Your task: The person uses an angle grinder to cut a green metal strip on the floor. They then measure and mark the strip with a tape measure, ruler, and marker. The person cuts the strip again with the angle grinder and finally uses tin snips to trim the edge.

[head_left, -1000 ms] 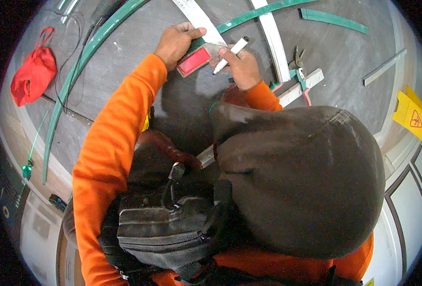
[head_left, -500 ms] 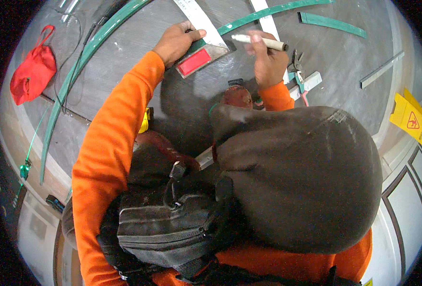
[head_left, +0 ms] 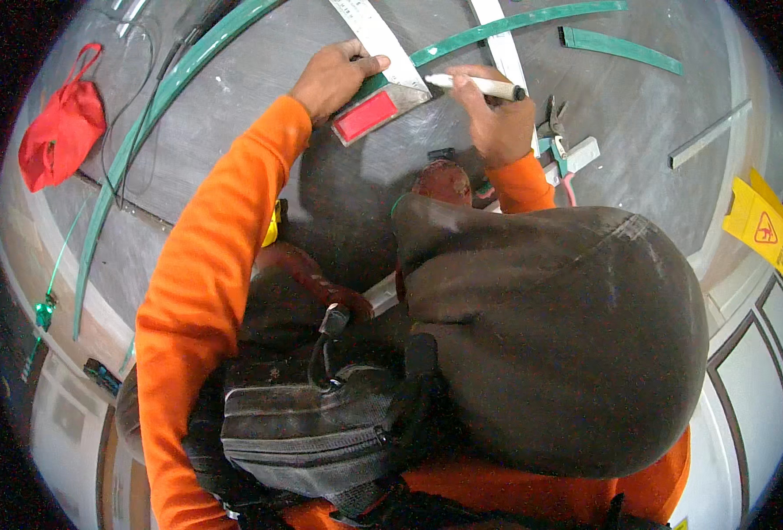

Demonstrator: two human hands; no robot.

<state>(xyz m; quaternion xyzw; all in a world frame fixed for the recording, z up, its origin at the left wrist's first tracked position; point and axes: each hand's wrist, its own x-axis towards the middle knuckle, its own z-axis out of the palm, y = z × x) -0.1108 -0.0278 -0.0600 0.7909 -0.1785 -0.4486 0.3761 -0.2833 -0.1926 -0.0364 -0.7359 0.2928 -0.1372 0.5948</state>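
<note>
My left hand [head_left: 330, 81] is closed on a metal square [head_left: 383, 40] with a red panel on its stock, its thumb lying against the blade. The square lies across a curved green strip [head_left: 475, 34], part of which runs under the blade and my left fingers. In my right hand [head_left: 502, 124] is a white marker [head_left: 489, 87], gripped between thumb and fingers. Its light tip points left, close to the blade's lower right corner; its dark end points right. Whether the tip touches the strip or blade, I cannot tell.
A second white bar [head_left: 497, 44] crosses behind my right hand. Pliers [head_left: 555, 115] and a small clamp-like tool lie to its right. A short green strip [head_left: 621, 51], a grey bar [head_left: 710, 134], a long green curve [head_left: 131, 141], a red cloth pouch [head_left: 60, 132] and a yellow sign [head_left: 763, 221] surround the area.
My right hand has brought the marker tip a little down and left, nearer to the square's corner. The left hand keeps its hold on the square.
</note>
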